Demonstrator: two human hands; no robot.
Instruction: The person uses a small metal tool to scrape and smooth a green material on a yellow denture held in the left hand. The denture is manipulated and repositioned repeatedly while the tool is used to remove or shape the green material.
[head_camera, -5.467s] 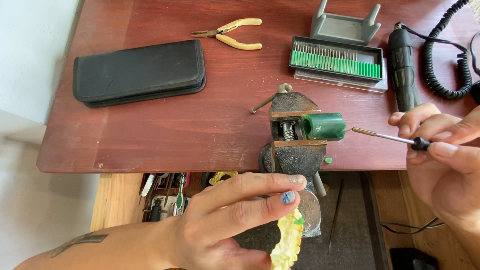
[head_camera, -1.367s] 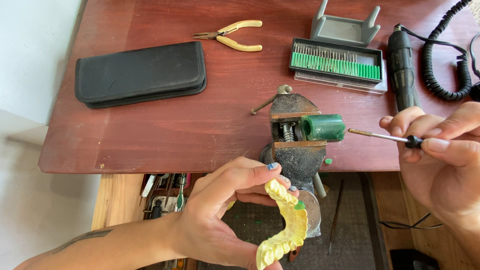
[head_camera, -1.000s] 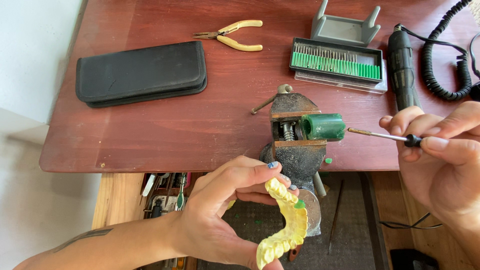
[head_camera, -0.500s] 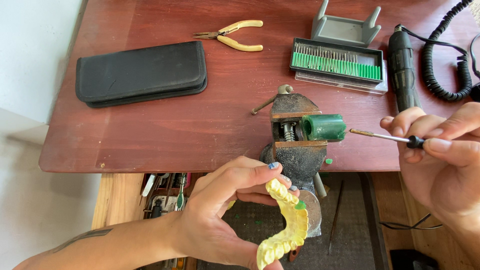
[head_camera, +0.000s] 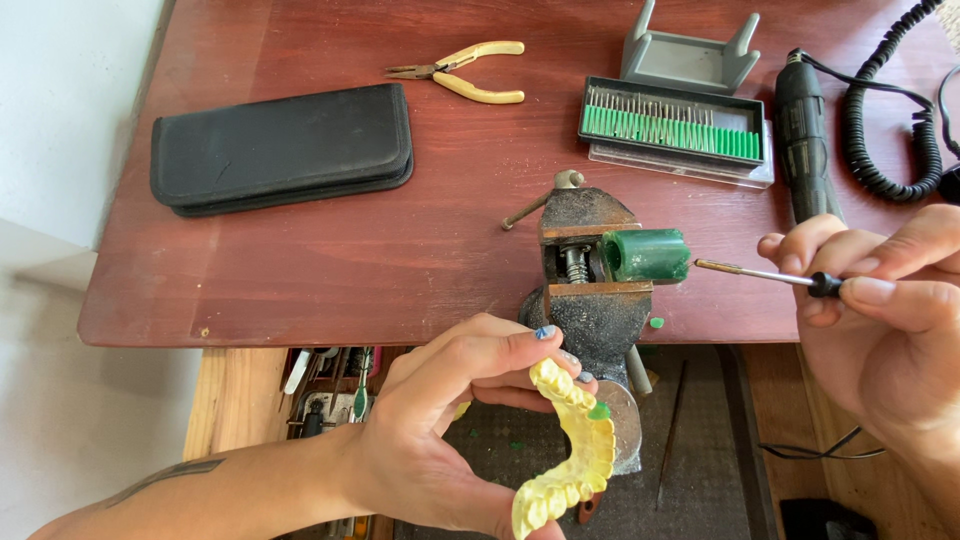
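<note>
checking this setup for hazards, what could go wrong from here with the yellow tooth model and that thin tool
The yellow dental model is held in the left hand off the table edge, so a slip could drop it. The thin tool in the right hand points at the green wax block in the vise; a jerk might gouge it.

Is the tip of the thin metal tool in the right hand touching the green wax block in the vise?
Apart. The head view shows red table between the tool's tip and the green wax block.
</note>
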